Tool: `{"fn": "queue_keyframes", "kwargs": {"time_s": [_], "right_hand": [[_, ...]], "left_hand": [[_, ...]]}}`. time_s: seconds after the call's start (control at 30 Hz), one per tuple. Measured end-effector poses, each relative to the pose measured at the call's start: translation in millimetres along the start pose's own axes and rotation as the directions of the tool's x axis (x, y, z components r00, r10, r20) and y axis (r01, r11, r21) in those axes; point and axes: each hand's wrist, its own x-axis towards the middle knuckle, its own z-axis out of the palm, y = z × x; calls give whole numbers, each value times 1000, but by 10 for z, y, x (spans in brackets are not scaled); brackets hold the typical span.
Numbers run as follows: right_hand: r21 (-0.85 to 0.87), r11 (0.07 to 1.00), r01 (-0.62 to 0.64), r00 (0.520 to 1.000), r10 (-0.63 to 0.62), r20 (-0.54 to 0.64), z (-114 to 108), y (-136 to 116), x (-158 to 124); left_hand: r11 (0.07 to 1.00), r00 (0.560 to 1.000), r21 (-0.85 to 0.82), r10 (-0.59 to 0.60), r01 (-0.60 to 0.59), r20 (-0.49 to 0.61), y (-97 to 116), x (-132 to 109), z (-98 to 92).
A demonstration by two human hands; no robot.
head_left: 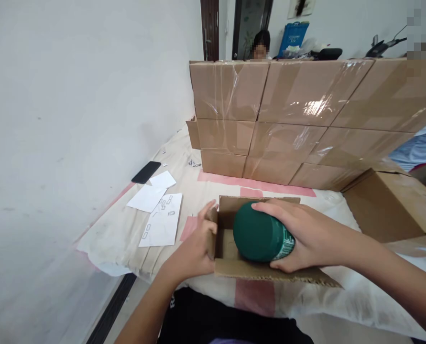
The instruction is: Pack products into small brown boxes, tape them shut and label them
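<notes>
A jar with a wide dark green lid [256, 234] is tilted over the small open cardboard box [248, 269], partly inside its opening. My right hand [308, 234] wraps round the jar from the right, fingers over the top and thumb below. Printed text shows on the jar's side near my palm; the rest is hidden by the hand and the box. At the box's left end, my left hand [197, 243] is closed on the cardboard flap, fingers curled over its edge. Between the jar and the left wall, part of the box's bare bottom shows.
Stacked, taped cardboard boxes [289, 107] form a wall behind. Another open box [388, 205] lies at right. Papers with drawings [162, 224] and a black phone [146, 172] lie left on the cloth-covered surface [126, 248]. A white wall stands left; people are partly visible beyond the boxes and at right.
</notes>
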Motion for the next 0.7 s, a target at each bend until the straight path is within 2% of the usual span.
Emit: {"fn": "queue_keyframes", "kwargs": {"time_s": [0.07,0.23,0.37,0.43,0.5,0.57,0.63,0.7], "right_hand": [[-15,1000,7,999,-6,35,29,-11,37],[-139,987,76,992,-60,113,232,-51,173],[-309,925,221,975,-199,102,493,-42,225],[-361,891,275,961,-240,141,604,-46,256],[-372,877,306,948,-245,203,640,-73,297],[-353,881,314,943,-247,224,559,-118,303],[-317,910,268,962,-239,129,374,-154,208],[-231,963,139,980,-168,-109,173,-144,-29]], "left_hand": [[994,993,-104,-52,40,-108,-103,-79,66],[982,976,-188,-63,23,-207,-203,-200,239],[988,969,-155,-50,12,-243,-151,-191,274],[989,967,-144,-50,14,-249,-128,-180,267],[989,962,-144,-51,13,-267,-128,-180,272],[987,957,-161,-50,4,-285,-152,-198,304],[986,948,-166,-52,-1,-313,-191,-226,371],[990,938,-144,-43,-7,-345,-225,-250,460]]}}
